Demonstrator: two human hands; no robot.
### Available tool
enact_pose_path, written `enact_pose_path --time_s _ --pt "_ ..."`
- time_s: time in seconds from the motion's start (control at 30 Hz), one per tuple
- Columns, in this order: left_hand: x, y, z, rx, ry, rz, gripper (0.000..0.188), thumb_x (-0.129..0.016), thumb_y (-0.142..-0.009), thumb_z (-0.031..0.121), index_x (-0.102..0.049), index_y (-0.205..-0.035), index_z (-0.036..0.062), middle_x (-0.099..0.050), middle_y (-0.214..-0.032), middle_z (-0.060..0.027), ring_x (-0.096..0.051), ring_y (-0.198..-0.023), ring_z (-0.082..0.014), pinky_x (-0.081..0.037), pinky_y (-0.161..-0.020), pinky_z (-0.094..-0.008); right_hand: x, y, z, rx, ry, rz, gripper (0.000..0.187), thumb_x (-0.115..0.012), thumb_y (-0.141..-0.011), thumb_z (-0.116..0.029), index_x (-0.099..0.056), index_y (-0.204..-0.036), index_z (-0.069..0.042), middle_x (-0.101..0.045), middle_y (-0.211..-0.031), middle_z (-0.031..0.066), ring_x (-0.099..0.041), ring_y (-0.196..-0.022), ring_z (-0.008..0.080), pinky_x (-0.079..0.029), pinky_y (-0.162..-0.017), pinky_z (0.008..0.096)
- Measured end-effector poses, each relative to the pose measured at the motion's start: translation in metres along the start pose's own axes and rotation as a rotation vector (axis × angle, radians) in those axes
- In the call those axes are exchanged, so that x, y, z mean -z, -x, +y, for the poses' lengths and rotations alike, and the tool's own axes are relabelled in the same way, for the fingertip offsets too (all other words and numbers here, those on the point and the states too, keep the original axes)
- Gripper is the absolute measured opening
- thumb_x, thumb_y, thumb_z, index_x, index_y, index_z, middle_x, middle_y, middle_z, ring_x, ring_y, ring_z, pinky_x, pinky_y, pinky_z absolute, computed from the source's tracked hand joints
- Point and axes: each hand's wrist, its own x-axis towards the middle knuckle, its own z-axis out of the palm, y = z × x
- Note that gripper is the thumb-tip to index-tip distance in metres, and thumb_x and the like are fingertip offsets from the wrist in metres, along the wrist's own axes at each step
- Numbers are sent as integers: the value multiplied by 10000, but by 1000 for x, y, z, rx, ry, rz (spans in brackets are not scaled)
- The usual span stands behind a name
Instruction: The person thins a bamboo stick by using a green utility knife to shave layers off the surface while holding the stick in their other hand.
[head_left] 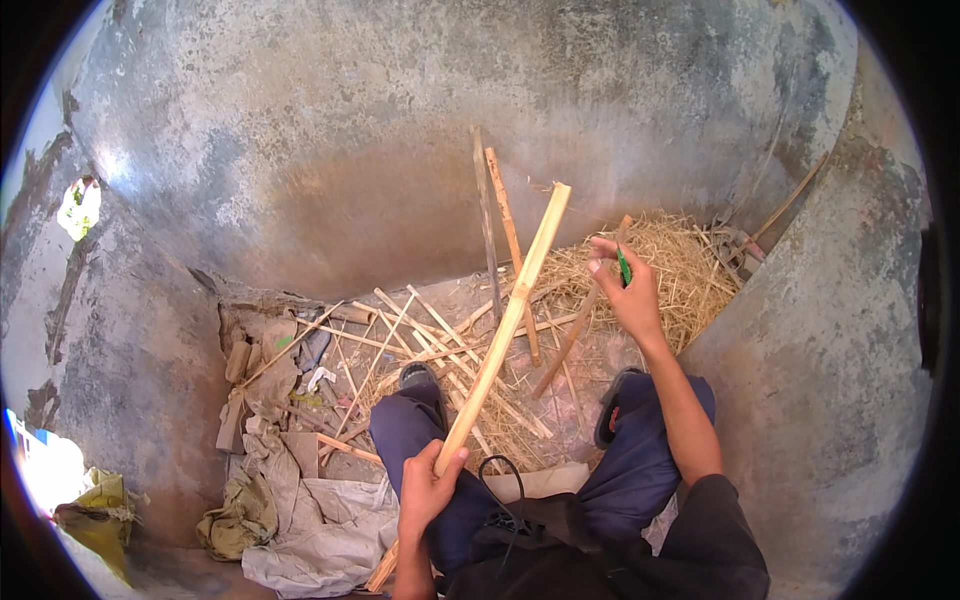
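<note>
Slanting up from your lap toward the wall, the long bamboo strip (505, 325) sits clamped in your left hand (428, 490); your right hand (628, 290) pinches a green pen (623, 266) above the straw (680, 270).

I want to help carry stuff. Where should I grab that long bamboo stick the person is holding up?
Probably the bare middle of the bamboo strip, coming from the side. The left hand already grips its lower part, and the upper end looks rough-cut. The right hand holds a small green tool.
</note>
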Motion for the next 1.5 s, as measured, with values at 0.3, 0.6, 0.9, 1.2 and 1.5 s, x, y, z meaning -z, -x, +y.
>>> enact_pose_path --time_s 0.3,0.6,0.9,1.2,1.5 --pt "17 -2 5 14 -24 -152 339 -886 -980 274 -703 -919 -4 -535 -648 6 -452 -645 -67 -380 -561 -314 -17 21 -9 -261 -406 -300 339 -772 -1065 -301 -782 -1239 -10 -820 -1070 82 -760 -1048 180 -535 -1087 410" --pt "32 -19 54 -236 -242 110 646 -940 -885 366 -663 -1351 14 -769 -1080 -190 -757 -1053 -321 -588 -902 -423 -30 42 -24 -273 -581 -342 255 -770 -1068 -246 -780 -1147 -4 -803 -1026 74 -745 -931 151 -582 -937 337" --pt "-13 -63 86 -191 -73 -181 426 -754 -1081 329 -659 -1356 18 -690 -833 -73 -669 -715 -215 -530 -667 -368 -40 59 -34 -429 -670 -480 253 -785 -1068 -248 -765 -1181 -22 -781 -981 49 -684 -868 91 -531 -788 278" --pt "-21 -61 67 -1 243 -308 325 -585 -1183 326 -694 -1145 22 -527 -717 5 -485 -630 -93 -416 -586 -312 -15 54 -38 39 -220 -364 350 -708 -1092 -377 -716 -1151 -32 -742 -869 95 -706 -734 217 -535 -732 369" --pt "-17 -57 73 30 395 -283 326 -587 -1188 358 -663 -1071 63 -441 -702 76 -352 -582 -29 -278 -520 -246 -30 75 -44 527 289 -312 359 -757 -1038 -412 -747 -1082 -56 -756 -904 108 -754 -728 325 -564 -609 433"
